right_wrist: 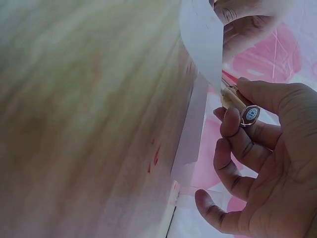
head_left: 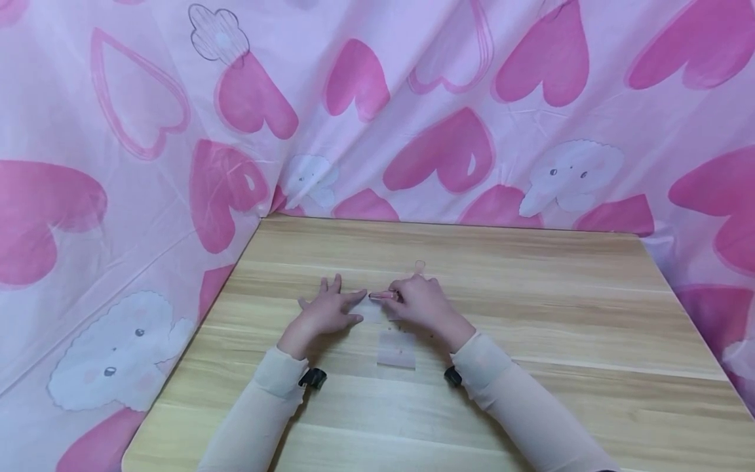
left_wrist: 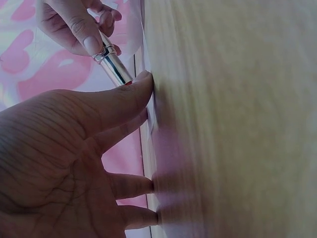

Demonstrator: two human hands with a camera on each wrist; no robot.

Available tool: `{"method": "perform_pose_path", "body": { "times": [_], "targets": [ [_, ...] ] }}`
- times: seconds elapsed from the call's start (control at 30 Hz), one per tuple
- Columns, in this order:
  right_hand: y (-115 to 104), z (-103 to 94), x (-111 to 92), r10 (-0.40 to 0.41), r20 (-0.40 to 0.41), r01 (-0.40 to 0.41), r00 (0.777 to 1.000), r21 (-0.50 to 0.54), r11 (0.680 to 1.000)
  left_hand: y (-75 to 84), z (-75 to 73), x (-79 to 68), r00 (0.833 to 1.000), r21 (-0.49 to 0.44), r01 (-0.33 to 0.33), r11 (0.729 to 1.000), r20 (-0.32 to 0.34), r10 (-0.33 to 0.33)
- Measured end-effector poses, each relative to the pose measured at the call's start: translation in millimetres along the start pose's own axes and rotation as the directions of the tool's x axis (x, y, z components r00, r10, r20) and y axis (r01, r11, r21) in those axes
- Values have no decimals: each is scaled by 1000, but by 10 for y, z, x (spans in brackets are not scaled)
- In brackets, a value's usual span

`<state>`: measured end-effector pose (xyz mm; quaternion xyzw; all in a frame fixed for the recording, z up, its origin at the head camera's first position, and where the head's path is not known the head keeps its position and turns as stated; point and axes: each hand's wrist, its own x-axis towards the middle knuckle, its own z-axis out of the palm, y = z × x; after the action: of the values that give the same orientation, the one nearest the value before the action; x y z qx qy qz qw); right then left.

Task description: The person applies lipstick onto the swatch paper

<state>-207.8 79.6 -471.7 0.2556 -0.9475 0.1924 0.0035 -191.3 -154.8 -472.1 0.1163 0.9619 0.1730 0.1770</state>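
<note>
My right hand [head_left: 426, 303] pinches a lipstick [head_left: 383, 295] between thumb and fingers, its dark red tip pointing toward my left hand [head_left: 323, 312]. In the left wrist view the lipstick [left_wrist: 115, 67] has a shiny metallic tube, and its red end is close by the left thumb. A round label [right_wrist: 251, 115] shows on its base in the right wrist view. With fingers spread, the left hand rests its fingertips on the tabletop, at the edge of a thin pale sheet [right_wrist: 202, 42]. That sheet curls up between the hands in the right wrist view.
A translucent pale piece [head_left: 396, 351] lies on the wooden table [head_left: 531, 393] nearer to me, with small red specks [right_wrist: 156, 155] around there. Beyond the right hand a clear, round-ended piece [head_left: 420, 266] shows. Pink heart-patterned cloth [head_left: 436, 151] hangs behind and at both sides.
</note>
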Motion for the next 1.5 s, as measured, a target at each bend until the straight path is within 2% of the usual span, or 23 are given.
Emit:
{"method": "perform_pose_path", "body": {
  "times": [0.33, 0.9, 1.5],
  "targets": [
    [-26, -5, 7, 24, 3, -24, 1000, -6, 1000, -1, 3, 13, 1000, 5, -1, 1000, -6, 1],
    [-57, -27, 33, 9, 30, -8, 1000, -55, 998, -10, 14, 18, 1000, 4, -1, 1000, -1, 1],
    [-53, 26, 50, -12, 25, 13, 1000, -55, 998, -17, 7, 22, 1000, -7, -1, 1000, -4, 1]
  ]
}}
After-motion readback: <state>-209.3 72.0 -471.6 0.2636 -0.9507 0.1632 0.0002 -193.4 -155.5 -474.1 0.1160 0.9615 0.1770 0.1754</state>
